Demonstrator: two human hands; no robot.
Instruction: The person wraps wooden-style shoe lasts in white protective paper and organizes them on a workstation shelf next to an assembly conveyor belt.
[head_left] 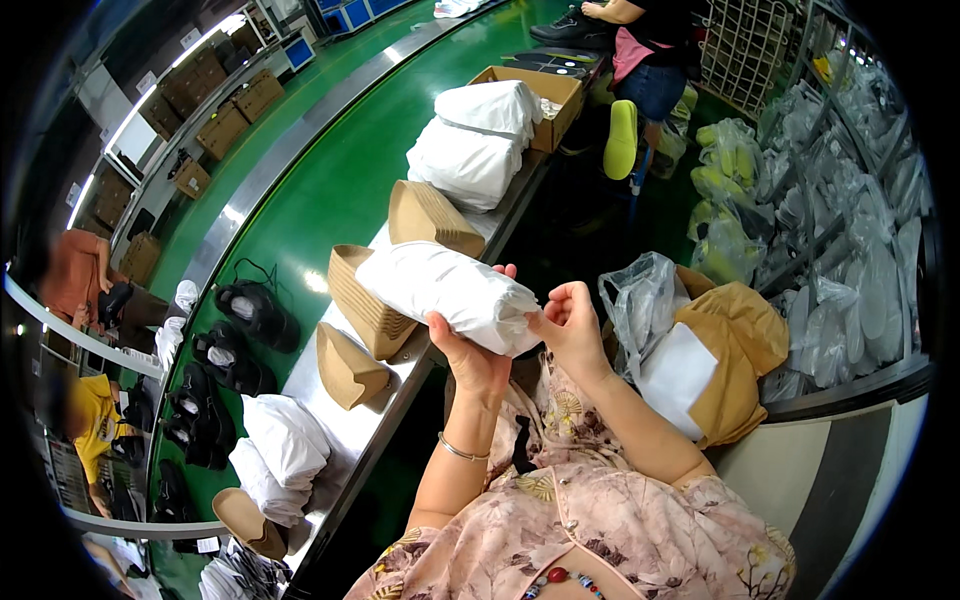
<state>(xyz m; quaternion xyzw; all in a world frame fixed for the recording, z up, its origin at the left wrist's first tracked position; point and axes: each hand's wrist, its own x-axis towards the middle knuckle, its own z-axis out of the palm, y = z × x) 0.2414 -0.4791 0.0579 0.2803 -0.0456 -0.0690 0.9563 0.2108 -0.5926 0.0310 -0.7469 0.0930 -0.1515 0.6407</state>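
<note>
A white bundle [440, 290], wrapped in thin paper, lies across my left hand [472, 362], whose fingers curl round its underside. What is inside the wrapping does not show. At its right end my right hand [575, 328] pinches the gathered paper between thumb and fingers. Just beyond the bundle, along the metal edge of the line, sit brown folded cardboard pieces: one stack [432, 218] partly behind the bundle, another stack [365, 305] to its left, and a piece [350, 368] nearer me.
More white wrapped bundles lie on the ledge, some far [470, 150], some near left [280, 445]. A cardboard box [565, 100] stands beyond. Black shoes [258, 312] rest on the green belt [330, 190]. Right are a brown paper bag [745, 340] and a rack of bagged insoles [850, 230]. Other people work nearby.
</note>
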